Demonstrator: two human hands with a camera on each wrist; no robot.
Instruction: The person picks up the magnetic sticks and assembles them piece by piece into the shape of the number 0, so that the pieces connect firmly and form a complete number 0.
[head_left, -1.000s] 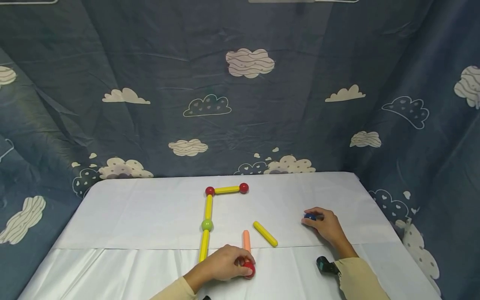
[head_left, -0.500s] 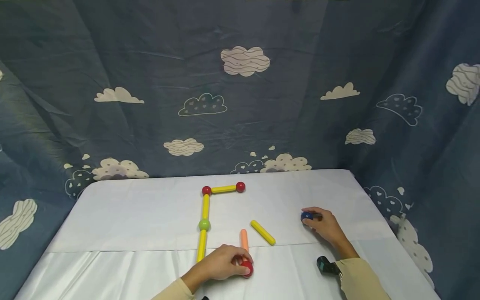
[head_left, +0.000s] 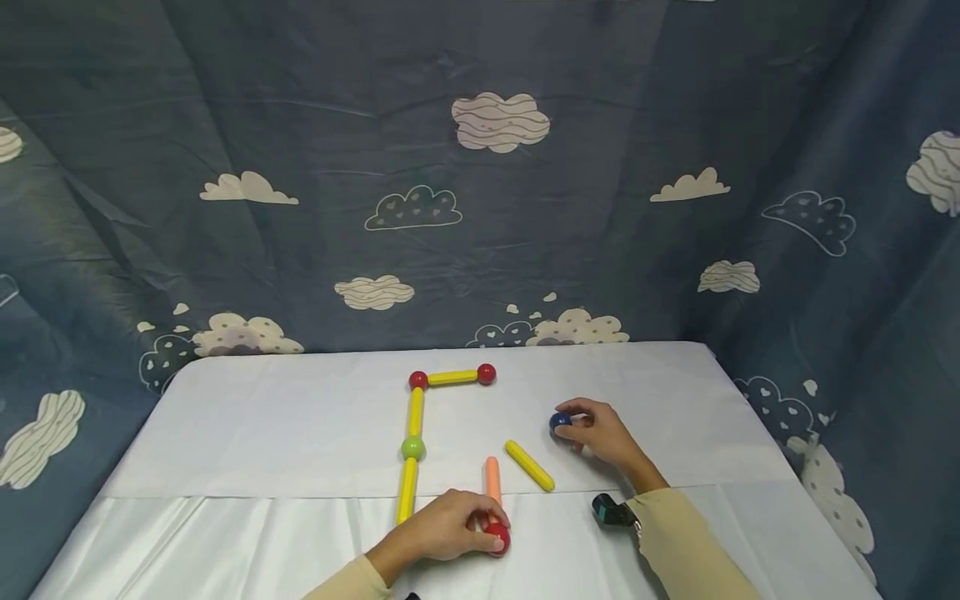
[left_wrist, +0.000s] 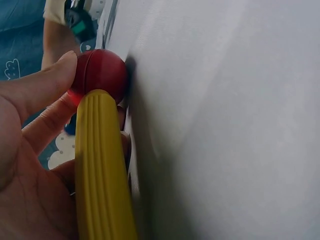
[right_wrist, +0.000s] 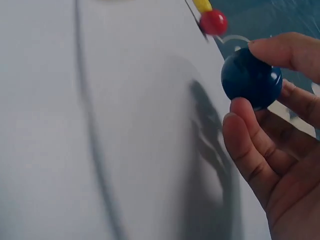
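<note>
My left hand [head_left: 455, 527] pinches a red ball [head_left: 498, 538] near the front of the table. An orange rod [head_left: 492, 477] points away from that ball, its near end partly behind my fingers. In the left wrist view a ridged yellow rod [left_wrist: 102, 170] meets the red ball and runs back beside my palm; the head view hides it. Between thumb and fingers, my right hand [head_left: 603, 433] holds a blue ball [head_left: 560, 423]. In the right wrist view its shadow lies apart from the hand, so the blue ball [right_wrist: 251, 79] appears raised off the cloth.
A loose yellow rod [head_left: 529, 466] lies between the hands. Farther left, a joined chain has a green ball [head_left: 412, 447], yellow rods [head_left: 416, 412] and a red corner ball [head_left: 418, 380], ending at another red ball [head_left: 486, 374]. A cloud-printed curtain [head_left: 420, 250] hangs behind the white table.
My right hand has carried the blue ball leftward, closer to the loose yellow rod. The left hand stays on the red ball. The head view has shifted slightly.
</note>
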